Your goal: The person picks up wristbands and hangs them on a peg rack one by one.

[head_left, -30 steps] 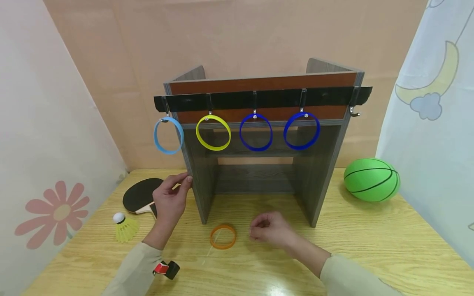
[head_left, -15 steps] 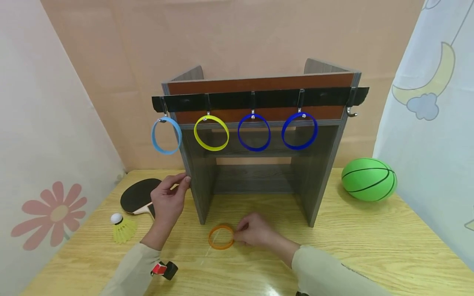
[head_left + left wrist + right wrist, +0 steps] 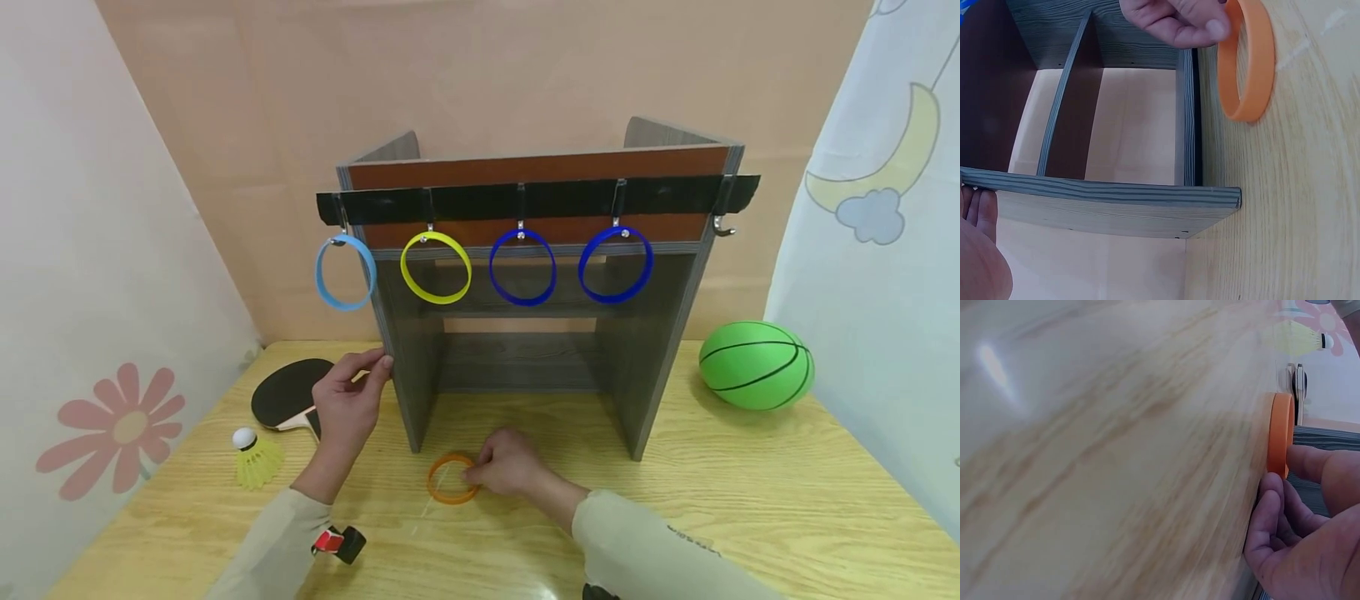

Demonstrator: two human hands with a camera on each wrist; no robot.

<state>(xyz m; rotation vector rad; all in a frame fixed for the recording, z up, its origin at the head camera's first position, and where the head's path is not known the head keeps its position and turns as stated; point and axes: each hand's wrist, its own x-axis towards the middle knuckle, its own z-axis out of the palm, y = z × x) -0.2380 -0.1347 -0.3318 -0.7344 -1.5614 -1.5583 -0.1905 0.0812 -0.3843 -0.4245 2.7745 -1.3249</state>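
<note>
An orange wristband (image 3: 452,502) lies on the table in front of a grey wooden shelf (image 3: 411,333). My right hand (image 3: 513,465) pinches its right edge; in the right wrist view the thumb is inside the band (image 3: 1279,434) and the fingers are curled outside it. With thumb and fingers, my left hand (image 3: 349,402) grips the front edge of the shelf's left side panel. A light blue band (image 3: 321,287), a yellow band (image 3: 435,298) and two dark blue bands (image 3: 523,302) hang from hooks on a black strip (image 3: 480,203). The rightmost hook (image 3: 722,227) carries no band.
Left of the shelf lie a table tennis bat (image 3: 288,392), partly behind my left hand, and a yellow shuttlecock (image 3: 258,462). A green ball (image 3: 756,367) sits on the table to the shelf's right.
My right hand has moved left across the table to the orange wristband and now pinches it. The left hand stays on the shelf panel.
</note>
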